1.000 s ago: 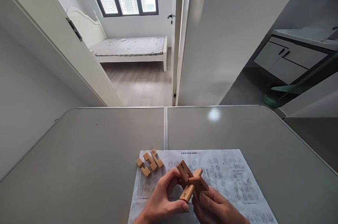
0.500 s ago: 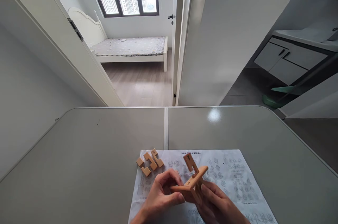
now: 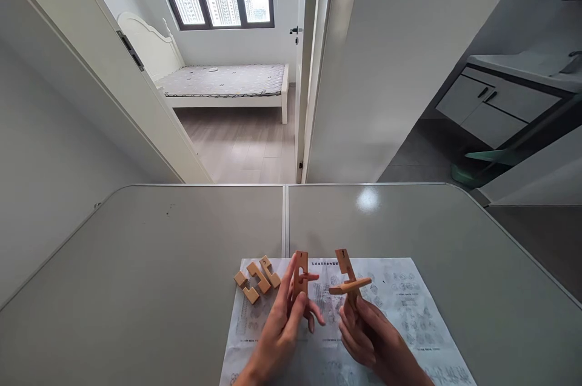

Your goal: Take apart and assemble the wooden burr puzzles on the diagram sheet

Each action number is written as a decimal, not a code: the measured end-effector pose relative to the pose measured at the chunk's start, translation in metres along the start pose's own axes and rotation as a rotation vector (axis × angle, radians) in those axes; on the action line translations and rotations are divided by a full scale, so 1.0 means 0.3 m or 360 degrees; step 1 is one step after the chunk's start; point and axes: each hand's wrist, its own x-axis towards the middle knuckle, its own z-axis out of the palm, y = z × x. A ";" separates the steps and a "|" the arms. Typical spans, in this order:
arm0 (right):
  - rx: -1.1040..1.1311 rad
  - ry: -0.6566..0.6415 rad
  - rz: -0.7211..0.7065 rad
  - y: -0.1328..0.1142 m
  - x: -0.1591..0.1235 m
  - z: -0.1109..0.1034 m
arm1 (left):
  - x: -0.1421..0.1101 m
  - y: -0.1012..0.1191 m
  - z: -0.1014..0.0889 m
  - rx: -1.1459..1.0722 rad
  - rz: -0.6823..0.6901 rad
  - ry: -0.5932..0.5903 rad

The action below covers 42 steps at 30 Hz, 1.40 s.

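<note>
My left hand pinches a notched wooden puzzle piece, upright between thumb and index finger, its other fingers spread out behind. To the right, my right hand grips two crossed wooden puzzle pieces by the lower end. One of them stands up with a dark mark near its top; the other lies across it. A gap separates the two hands. Both are above a printed instruction sheet with small diagrams. Several loose notched wooden pieces lie at the sheet's upper left corner.
The grey table has a seam running down its far middle. Beyond its far edge are a doorway, a bed under a window, and a white wall. A cabinet stands at the right.
The hands have moved apart. My left hand has drawn one notched piece away from the joined pieces and holds it upright. The crossed pieces stay in my right hand, now turned.
</note>
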 end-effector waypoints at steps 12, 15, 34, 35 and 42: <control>-0.0081 -0.0007 0.0016 -0.011 0.007 0.007 | -0.090 0.029 0.033 -0.0104 -0.0212 0.0492; -0.0067 0.0012 -0.0001 -0.006 0.007 0.008 | -0.151 0.039 0.035 -0.0356 -0.0255 0.0562; -0.0234 -0.0598 0.0403 0.037 -0.071 -0.047 | -0.144 0.122 0.048 0.0098 -0.0273 -0.0522; -0.0244 -0.0619 0.0404 0.041 -0.072 -0.054 | -0.144 0.125 0.046 0.0090 -0.0296 -0.0558; -0.0285 -0.0684 0.0409 0.064 -0.058 -0.049 | -0.153 0.100 0.046 0.0101 -0.0247 -0.0552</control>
